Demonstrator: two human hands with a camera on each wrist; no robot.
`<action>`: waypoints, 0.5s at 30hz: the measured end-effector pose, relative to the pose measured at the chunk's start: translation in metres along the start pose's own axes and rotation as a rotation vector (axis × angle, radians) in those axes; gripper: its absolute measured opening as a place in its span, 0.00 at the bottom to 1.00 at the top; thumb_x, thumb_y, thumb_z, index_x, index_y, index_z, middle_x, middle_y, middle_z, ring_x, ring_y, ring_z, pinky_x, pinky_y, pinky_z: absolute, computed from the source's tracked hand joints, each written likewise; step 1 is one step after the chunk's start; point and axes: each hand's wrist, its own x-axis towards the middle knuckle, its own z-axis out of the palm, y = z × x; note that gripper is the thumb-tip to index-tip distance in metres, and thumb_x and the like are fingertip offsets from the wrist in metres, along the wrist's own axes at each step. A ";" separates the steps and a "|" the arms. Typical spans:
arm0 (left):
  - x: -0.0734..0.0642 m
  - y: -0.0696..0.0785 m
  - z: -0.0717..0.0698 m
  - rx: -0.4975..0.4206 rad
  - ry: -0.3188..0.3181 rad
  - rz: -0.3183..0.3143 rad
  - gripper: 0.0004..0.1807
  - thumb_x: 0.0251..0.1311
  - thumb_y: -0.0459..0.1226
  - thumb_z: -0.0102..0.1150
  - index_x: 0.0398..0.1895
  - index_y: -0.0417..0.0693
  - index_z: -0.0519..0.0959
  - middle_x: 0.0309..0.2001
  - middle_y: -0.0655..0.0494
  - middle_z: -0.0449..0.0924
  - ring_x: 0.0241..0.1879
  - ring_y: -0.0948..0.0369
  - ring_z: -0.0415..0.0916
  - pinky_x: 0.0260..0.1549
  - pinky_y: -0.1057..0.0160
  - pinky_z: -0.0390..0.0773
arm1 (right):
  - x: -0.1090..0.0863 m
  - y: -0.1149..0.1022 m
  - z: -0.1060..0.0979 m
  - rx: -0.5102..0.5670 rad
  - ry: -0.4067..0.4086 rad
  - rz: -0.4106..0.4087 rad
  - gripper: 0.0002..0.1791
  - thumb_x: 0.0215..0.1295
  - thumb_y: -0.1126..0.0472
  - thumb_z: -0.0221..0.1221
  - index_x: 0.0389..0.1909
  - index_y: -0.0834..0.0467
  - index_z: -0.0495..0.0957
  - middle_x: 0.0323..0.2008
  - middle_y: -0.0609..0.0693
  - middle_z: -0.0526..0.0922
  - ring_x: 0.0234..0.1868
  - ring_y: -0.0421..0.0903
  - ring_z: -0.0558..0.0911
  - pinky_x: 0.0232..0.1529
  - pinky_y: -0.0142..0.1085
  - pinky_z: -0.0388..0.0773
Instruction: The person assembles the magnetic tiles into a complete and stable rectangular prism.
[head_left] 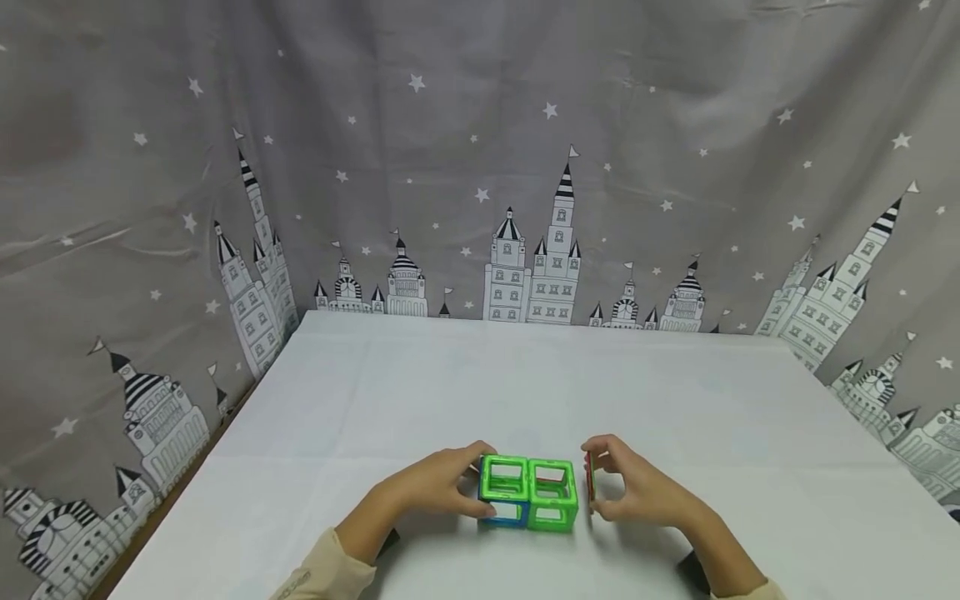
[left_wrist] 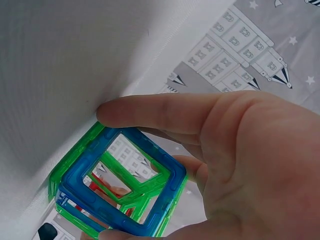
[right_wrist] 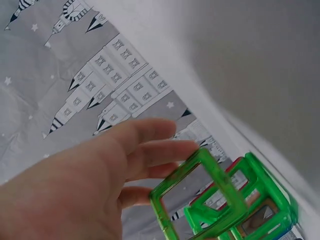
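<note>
A low block of two joined cubes, built from magnetic square frame tiles, stands on the table in the head view. Green tiles (head_left: 529,482) form its top, and a blue tile (left_wrist: 105,210) faces the left palm. My left hand (head_left: 438,483) grips the block's left end between thumb and fingers. To the right, apart from the block, my right hand (head_left: 641,490) pinches a square frame tile (right_wrist: 225,186) held upright. That tile looks green in the right wrist view; its thin edge shows red and green in the head view. A red tile (right_wrist: 239,170) sits on the block's far side.
The white table (head_left: 525,392) extends behind and to both sides of the hands. A grey curtain (head_left: 465,108) printed with castles and stars hangs along the table's back and sides.
</note>
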 end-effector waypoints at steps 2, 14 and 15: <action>-0.001 0.000 0.000 -0.001 0.008 -0.004 0.32 0.49 0.52 0.68 0.56 0.56 0.68 0.51 0.60 0.80 0.54 0.60 0.75 0.55 0.54 0.73 | 0.000 -0.002 0.001 -0.002 0.002 -0.008 0.34 0.48 0.64 0.66 0.55 0.66 0.62 0.53 0.60 0.73 0.52 0.58 0.78 0.55 0.50 0.73; -0.001 0.001 0.001 0.006 0.020 0.003 0.33 0.48 0.51 0.69 0.57 0.55 0.67 0.52 0.59 0.80 0.55 0.59 0.75 0.56 0.54 0.72 | -0.001 -0.010 0.012 -0.007 -0.061 0.018 0.33 0.49 0.65 0.65 0.56 0.60 0.61 0.55 0.52 0.72 0.58 0.57 0.76 0.60 0.56 0.67; -0.001 0.002 0.001 0.008 0.019 0.004 0.33 0.48 0.51 0.69 0.57 0.55 0.67 0.52 0.59 0.79 0.54 0.59 0.75 0.56 0.54 0.72 | -0.001 -0.010 0.012 -0.006 -0.054 0.018 0.33 0.49 0.65 0.65 0.56 0.60 0.61 0.55 0.52 0.72 0.58 0.57 0.76 0.60 0.56 0.67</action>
